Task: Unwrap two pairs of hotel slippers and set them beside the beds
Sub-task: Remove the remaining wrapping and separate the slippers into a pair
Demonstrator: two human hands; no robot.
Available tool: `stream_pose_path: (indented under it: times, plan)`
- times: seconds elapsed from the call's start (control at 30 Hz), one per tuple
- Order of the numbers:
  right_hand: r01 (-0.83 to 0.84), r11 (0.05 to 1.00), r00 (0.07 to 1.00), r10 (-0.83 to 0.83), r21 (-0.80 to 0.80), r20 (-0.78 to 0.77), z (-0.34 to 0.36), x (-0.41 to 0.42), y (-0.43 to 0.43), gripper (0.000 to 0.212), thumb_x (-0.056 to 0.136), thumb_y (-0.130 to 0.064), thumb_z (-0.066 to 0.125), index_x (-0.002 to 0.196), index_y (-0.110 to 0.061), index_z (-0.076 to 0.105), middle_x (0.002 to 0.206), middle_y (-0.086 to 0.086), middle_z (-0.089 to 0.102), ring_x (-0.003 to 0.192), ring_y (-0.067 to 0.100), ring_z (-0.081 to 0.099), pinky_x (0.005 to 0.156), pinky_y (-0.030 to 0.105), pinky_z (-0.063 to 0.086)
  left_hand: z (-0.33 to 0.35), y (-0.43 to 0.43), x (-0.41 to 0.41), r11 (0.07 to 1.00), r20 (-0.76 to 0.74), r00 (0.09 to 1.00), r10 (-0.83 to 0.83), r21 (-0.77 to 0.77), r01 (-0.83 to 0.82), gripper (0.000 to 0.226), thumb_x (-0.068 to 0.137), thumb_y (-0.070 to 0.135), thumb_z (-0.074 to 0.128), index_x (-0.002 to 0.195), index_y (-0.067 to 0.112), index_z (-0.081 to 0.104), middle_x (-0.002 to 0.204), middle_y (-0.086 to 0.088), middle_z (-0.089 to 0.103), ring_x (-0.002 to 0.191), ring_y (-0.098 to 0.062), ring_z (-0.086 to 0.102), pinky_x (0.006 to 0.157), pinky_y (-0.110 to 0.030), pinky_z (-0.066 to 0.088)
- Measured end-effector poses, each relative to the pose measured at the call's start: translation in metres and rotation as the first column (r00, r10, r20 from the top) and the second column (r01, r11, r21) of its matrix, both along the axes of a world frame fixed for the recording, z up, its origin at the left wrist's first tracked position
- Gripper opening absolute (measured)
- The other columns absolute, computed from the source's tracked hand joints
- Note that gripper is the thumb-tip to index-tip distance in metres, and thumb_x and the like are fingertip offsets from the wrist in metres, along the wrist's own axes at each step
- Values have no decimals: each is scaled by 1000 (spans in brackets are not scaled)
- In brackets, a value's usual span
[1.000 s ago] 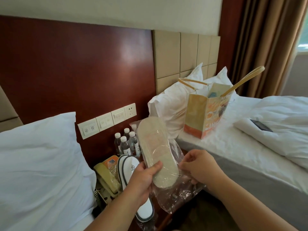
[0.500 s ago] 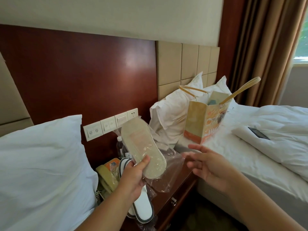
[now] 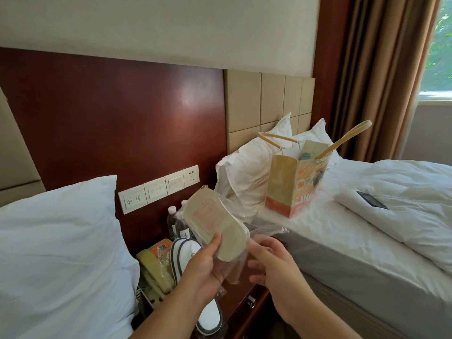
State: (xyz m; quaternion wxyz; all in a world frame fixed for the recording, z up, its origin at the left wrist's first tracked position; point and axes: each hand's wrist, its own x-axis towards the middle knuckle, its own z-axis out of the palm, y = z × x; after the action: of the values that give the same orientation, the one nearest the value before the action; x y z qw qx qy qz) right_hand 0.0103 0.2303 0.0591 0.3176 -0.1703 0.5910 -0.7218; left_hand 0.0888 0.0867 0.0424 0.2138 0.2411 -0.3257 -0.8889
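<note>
Slippers [image 3: 215,226], the beige-soled pair, stand tilted in the head view (the only view we have). They are held above the bedside surface [image 3: 244,296], between the pillow [image 3: 61,241] of one bed and the mattress [image 3: 342,253] of the other. Our left hand [image 3: 208,263] pinches the heel end, thumb flat on the sole and fingers curled behind. The clear wrapper [image 3: 265,230] is crumpled around and below the pair; whether the film is fully off the toe end we cannot tell. Our right hand [image 3: 274,263] is spread and relaxed just beside the loose plastic, gripping nothing that we can make out.

What worries us is the film. If the thumb is pressing through plastic rather than on the sole itself, a tug by the right hand could slide the pair out of the pinch. It would then drop among the water bottles [image 3: 176,223] and the telephone [image 3: 151,267] beneath. A hard sideways pull could also sweep the bottles over. The second pair [image 3: 210,314], white with dark trim, lies on the same surface with one end near the front edge, so a dropped pair or a careless sweep could knock it off. We also guess that such thin film tears in strips rather than coming off whole, leaving scraps clinging to the soles.
</note>
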Motion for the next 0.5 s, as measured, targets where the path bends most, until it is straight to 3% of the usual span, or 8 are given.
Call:
stream_pose_path:
  times: [0.1,0.17,0.2,0.27,0.33,0.43,0.5]
  plan:
    - [-19,998,996,24,56,-86,9,1,-6,29,80,-42,76,101,-23,68,91,0,76,85,17,73,77,43,61,-2,5,-2,997,-23,998,-65,-50,64,47,94,30,62,129,-1,57,123,-25,65,121,-40,59,102,-50,46]
    - [-27,1000,997,27,-4,-72,16,3,-8,20,89,-36,68,99,-19,70,79,1,76,75,19,74,72,44,62,-1,6,-3,995,-55,995,-83,-59,80,49,92,29,63,130,0,56,126,-25,64,122,-40,57,109,-54,39]
    - [-38,998,997,36,-43,-64,19,3,-9,18,93,-33,64,98,-17,71,78,5,76,71,22,74,66,43,63,0,7,-4,994,-56,994,-93,-65,89,50,91,29,64,131,1,56,126,-24,64,120,-38,58,107,-52,42]
    - [-36,997,995,30,-70,-91,23,3,-10,20,97,-31,59,92,-17,73,79,10,76,61,24,71,59,42,61,3,7,-6,988,39,995,-88,-125,92,49,89,35,66,128,7,60,122,-19,68,107,-32,64,87,-43,53]
    - [45,999,971,-48,-19,-233,20,-1,-12,21,95,-31,61,82,-21,73,68,3,72,55,21,66,59,46,61,4,7,-7,979,186,982,-39,-188,74,45,83,41,73,118,14,65,106,-6,75,88,-21,68,69,-33,54]
    - [165,985,843,-112,56,-526,14,-6,-12,15,93,-28,59,82,-32,70,66,-6,69,57,10,65,62,38,60,10,3,-8,974,257,966,38,-225,22,43,75,36,80,110,16,67,81,2,69,72,-12,63,59,-29,53]
    - [170,985,727,-104,32,-679,11,-4,-9,23,90,-23,60,97,-43,67,81,-16,69,68,3,66,66,31,59,21,0,-9,977,193,981,34,-211,8,43,82,38,75,114,12,67,86,-4,73,77,-19,69,60,-32,56]
